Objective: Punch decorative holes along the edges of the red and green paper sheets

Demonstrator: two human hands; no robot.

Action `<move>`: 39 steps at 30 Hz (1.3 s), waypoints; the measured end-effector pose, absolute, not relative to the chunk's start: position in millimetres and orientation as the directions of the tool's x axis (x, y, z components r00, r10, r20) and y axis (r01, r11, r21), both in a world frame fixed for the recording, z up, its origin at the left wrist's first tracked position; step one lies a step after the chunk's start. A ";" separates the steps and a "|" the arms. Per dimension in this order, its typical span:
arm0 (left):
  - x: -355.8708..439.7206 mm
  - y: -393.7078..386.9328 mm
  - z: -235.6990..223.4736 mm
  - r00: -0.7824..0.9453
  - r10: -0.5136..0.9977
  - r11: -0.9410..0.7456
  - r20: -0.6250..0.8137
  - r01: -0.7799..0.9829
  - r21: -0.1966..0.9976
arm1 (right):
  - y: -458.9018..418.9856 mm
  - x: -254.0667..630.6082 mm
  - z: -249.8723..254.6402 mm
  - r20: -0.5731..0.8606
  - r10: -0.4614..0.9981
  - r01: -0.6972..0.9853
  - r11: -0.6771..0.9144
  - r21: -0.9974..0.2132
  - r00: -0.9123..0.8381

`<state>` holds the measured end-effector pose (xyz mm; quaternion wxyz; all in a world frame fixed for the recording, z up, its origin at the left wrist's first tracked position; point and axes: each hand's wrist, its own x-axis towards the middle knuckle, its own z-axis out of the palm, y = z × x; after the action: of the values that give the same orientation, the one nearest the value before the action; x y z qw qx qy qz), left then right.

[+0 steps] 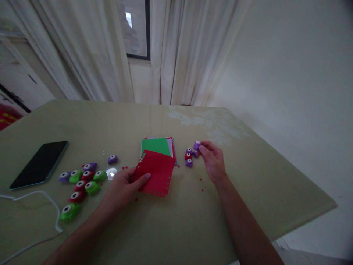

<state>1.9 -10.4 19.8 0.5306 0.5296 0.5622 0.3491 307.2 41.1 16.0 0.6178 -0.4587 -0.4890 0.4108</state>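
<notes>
My left hand (125, 185) pinches the left edge of a red paper sheet (156, 172) with small holes punched along its edges. The sheet lies partly over a stack of coloured paper (156, 145) with a green sheet on top. My right hand (213, 160) is closed on a small purple paper punch (196, 145), held at the fingertips just above the table. Beside that hand sit a few more small punches (189, 157), purple and red.
A cluster of green, red and purple punches (82, 180) lies at the left, with a lone purple one (113, 159) nearer the papers. A black phone (40, 163) and white cable (52, 206) are far left. Red paper bits (201, 184) dot the table (193, 228). Curtains hang behind.
</notes>
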 end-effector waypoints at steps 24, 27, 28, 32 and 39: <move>6.4 -7.1 1.6 0.110 0.984 0.126 -0.138 0.108 0.986 | 43.8 354.2 6.3 0.068 0.998 0.634 0.054 -0.771 -0.002; 7.0 -6.8 0.9 0.116 0.985 0.115 -0.126 0.096 0.989 | 44.4 354.7 2.8 0.045 0.999 0.631 0.051 -0.774 -0.026; 7.2 -6.7 0.8 0.118 0.985 0.114 -0.126 0.097 0.989 | 44.7 355.9 2.4 0.051 0.998 0.650 0.052 -0.758 -0.021; 7.0 -6.6 -0.5 0.111 0.986 0.112 -0.122 0.093 0.989 | 45.3 357.9 8.8 0.093 0.996 0.715 0.060 -0.696 0.007; 9.1 -7.4 -7.7 0.139 0.984 0.118 -0.113 -0.028 0.993 | 21.4 290.1 27.4 0.318 0.947 0.524 0.288 -0.802 -0.034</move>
<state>9.1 -7.4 -7.7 0.5705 0.4943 0.4833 0.4434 290.1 21.4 27.4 0.4326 -0.5441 -0.6759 0.2449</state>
